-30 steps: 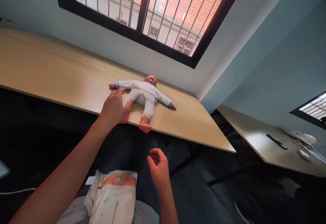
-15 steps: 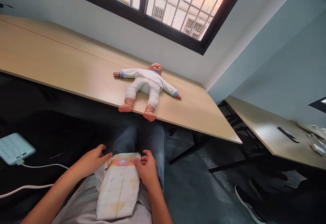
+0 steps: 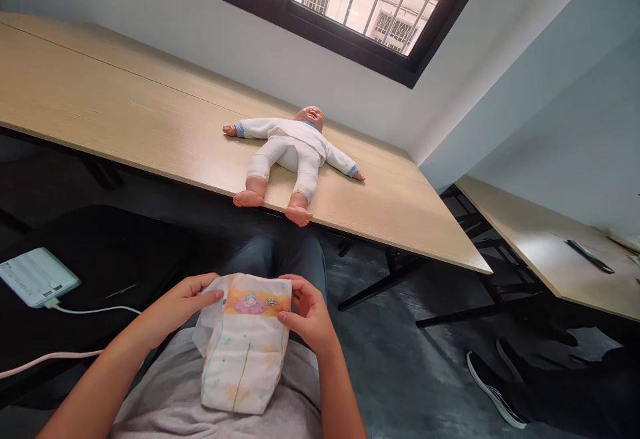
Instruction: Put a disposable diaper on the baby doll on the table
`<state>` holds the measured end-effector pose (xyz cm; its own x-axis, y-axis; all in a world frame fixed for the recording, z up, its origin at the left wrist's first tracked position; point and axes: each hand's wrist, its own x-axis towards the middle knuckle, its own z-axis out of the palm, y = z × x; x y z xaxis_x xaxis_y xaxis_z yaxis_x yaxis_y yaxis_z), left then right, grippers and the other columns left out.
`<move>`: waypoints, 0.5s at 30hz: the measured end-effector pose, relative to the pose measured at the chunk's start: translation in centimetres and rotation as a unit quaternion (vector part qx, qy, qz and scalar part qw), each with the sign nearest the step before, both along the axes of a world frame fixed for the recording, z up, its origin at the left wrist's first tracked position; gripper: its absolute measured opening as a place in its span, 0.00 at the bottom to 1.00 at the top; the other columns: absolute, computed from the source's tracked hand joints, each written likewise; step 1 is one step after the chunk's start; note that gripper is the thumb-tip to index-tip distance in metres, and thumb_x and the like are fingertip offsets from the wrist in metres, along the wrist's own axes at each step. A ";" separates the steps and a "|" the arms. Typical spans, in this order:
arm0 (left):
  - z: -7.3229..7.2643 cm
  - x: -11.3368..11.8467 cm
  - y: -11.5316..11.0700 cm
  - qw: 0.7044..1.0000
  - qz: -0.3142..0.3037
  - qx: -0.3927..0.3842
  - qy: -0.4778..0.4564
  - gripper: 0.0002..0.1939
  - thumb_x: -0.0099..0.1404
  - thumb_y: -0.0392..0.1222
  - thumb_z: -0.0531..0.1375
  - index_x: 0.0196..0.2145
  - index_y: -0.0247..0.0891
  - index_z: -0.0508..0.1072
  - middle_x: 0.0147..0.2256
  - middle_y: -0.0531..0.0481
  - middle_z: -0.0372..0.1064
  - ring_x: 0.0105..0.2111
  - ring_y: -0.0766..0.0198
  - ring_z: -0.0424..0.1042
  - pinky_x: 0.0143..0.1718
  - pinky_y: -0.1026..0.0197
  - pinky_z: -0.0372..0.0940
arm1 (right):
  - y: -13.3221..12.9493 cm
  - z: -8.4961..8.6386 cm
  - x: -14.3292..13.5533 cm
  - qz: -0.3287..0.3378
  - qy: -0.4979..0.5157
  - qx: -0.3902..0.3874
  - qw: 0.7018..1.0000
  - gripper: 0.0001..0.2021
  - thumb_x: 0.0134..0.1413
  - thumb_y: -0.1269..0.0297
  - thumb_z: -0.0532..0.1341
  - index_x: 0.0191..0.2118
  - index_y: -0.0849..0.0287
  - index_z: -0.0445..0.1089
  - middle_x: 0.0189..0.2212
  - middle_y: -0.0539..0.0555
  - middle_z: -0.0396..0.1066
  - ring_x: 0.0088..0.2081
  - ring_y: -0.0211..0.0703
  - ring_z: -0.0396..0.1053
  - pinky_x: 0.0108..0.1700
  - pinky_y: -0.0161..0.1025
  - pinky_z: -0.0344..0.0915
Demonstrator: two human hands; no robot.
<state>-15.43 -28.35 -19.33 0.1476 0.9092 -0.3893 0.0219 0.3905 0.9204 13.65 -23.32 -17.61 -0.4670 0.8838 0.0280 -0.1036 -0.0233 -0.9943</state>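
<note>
A folded white diaper (image 3: 245, 352) with an orange and pink printed band is held up over my lap. My left hand (image 3: 193, 302) pinches its upper left edge between thumb and fingers. At the upper right edge, my right hand (image 3: 310, 316) grips it, thumb in front and fingers behind. Beyond my knees, a baby doll (image 3: 295, 152) in white clothes with blue cuffs lies on its back on the wooden table (image 3: 165, 139), arms spread, its bare feet at the table's front edge.
On a black surface at my left lies a pale blue power bank (image 3: 40, 278) with a white cable (image 3: 100, 310). A second table (image 3: 540, 239) stands at the right, bearing a dark slim object (image 3: 590, 256). Another person's shoe (image 3: 495, 389) is on the floor below it.
Both hands have lifted the diaper's top edge and moved slightly right, turning the printed band more toward me. The left fingers have closed on its edge. The doll lies as before.
</note>
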 end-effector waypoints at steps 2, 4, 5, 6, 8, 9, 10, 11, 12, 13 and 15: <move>0.8 0.5 -0.1 1.000 0.008 0.021 0.010 0.23 0.63 0.67 0.66 0.39 0.43 0.79 0.38 0.50 0.79 0.39 0.51 0.77 0.37 0.58 0.70 | 0.0 1.5 0.0 -0.027 -0.044 0.071 0.996 0.11 0.47 0.64 0.72 0.38 0.56 0.76 0.57 0.59 0.73 0.58 0.55 0.71 0.60 0.50 0.68; 1.9 0.8 -0.5 0.996 0.013 0.064 0.062 0.22 0.65 0.66 0.64 0.40 0.44 0.81 0.41 0.49 0.80 0.43 0.49 0.77 0.41 0.58 0.71 | -0.5 3.2 0.2 -0.050 -0.082 0.139 0.986 0.04 0.51 0.66 0.69 0.31 0.56 0.73 0.55 0.59 0.75 0.59 0.56 0.71 0.62 0.51 0.66; 2.5 0.9 -0.8 0.991 0.016 0.091 0.100 0.22 0.66 0.66 0.64 0.41 0.45 0.82 0.44 0.49 0.80 0.46 0.47 0.77 0.45 0.57 0.71 | -0.9 4.1 0.5 -0.045 -0.089 0.160 0.982 0.05 0.52 0.68 0.67 0.29 0.55 0.71 0.53 0.59 0.76 0.58 0.55 0.73 0.62 0.51 0.66; 3.2 0.9 -1.2 0.984 0.017 0.114 0.134 0.22 0.66 0.66 0.64 0.41 0.46 0.82 0.48 0.49 0.79 0.50 0.45 0.76 0.49 0.57 0.71 | -1.5 5.0 0.9 -0.028 -0.086 0.167 0.982 0.06 0.52 0.69 0.66 0.28 0.55 0.70 0.50 0.58 0.78 0.55 0.55 0.74 0.60 0.51 0.67; 4.6 0.7 -2.1 0.974 0.015 0.141 0.175 0.21 0.65 0.65 0.65 0.42 0.48 0.83 0.56 0.50 0.76 0.57 0.42 0.72 0.57 0.55 0.68 | -2.8 6.5 1.8 0.033 -0.065 0.140 0.987 0.07 0.54 0.69 0.65 0.28 0.54 0.67 0.44 0.56 0.81 0.47 0.52 0.78 0.53 0.48 0.70; 5.2 0.6 -2.7 0.973 0.016 0.145 0.179 0.21 0.64 0.66 0.65 0.43 0.49 0.83 0.59 0.50 0.75 0.59 0.41 0.71 0.59 0.54 0.68 | -3.5 7.1 2.2 0.066 -0.055 0.114 0.990 0.07 0.54 0.69 0.64 0.29 0.54 0.65 0.42 0.55 0.82 0.43 0.50 0.78 0.49 0.46 0.70; 5.8 0.4 -3.2 0.973 0.024 0.147 0.178 0.22 0.63 0.66 0.66 0.45 0.50 0.83 0.60 0.51 0.74 0.60 0.40 0.70 0.61 0.52 0.67 | -4.1 7.6 2.6 0.098 -0.047 0.087 0.990 0.07 0.55 0.69 0.64 0.29 0.54 0.64 0.41 0.54 0.82 0.40 0.49 0.78 0.47 0.45 0.70; 6.4 0.3 -3.6 0.971 0.045 0.151 0.179 0.22 0.62 0.66 0.67 0.46 0.52 0.83 0.60 0.52 0.74 0.62 0.40 0.69 0.63 0.50 0.66 | -4.8 8.0 2.8 0.125 -0.045 0.064 0.989 0.07 0.55 0.68 0.63 0.30 0.53 0.63 0.42 0.54 0.82 0.39 0.49 0.78 0.45 0.44 0.69; 6.8 0.3 -4.1 0.967 0.078 0.159 0.182 0.23 0.61 0.66 0.67 0.47 0.53 0.82 0.60 0.53 0.75 0.62 0.40 0.68 0.65 0.49 0.64 | -5.4 8.3 3.0 0.152 -0.046 0.048 0.986 0.07 0.56 0.67 0.62 0.30 0.53 0.63 0.43 0.54 0.82 0.39 0.48 0.78 0.45 0.43 0.69; 7.3 0.3 -4.4 0.961 0.116 0.167 0.187 0.22 0.61 0.66 0.67 0.48 0.54 0.82 0.59 0.54 0.76 0.63 0.40 0.68 0.66 0.48 0.64 | -5.9 8.4 3.0 0.181 -0.051 0.039 0.981 0.06 0.56 0.67 0.61 0.30 0.53 0.63 0.45 0.54 0.82 0.40 0.48 0.78 0.45 0.43 0.69; 8.0 0.5 -4.7 0.950 0.169 0.175 0.195 0.20 0.63 0.66 0.65 0.46 0.56 0.83 0.56 0.56 0.78 0.61 0.41 0.70 0.64 0.48 0.66 | -6.9 8.2 2.7 0.212 -0.082 0.036 0.973 0.05 0.55 0.65 0.61 0.30 0.53 0.64 0.47 0.55 0.81 0.42 0.50 0.78 0.45 0.43 0.69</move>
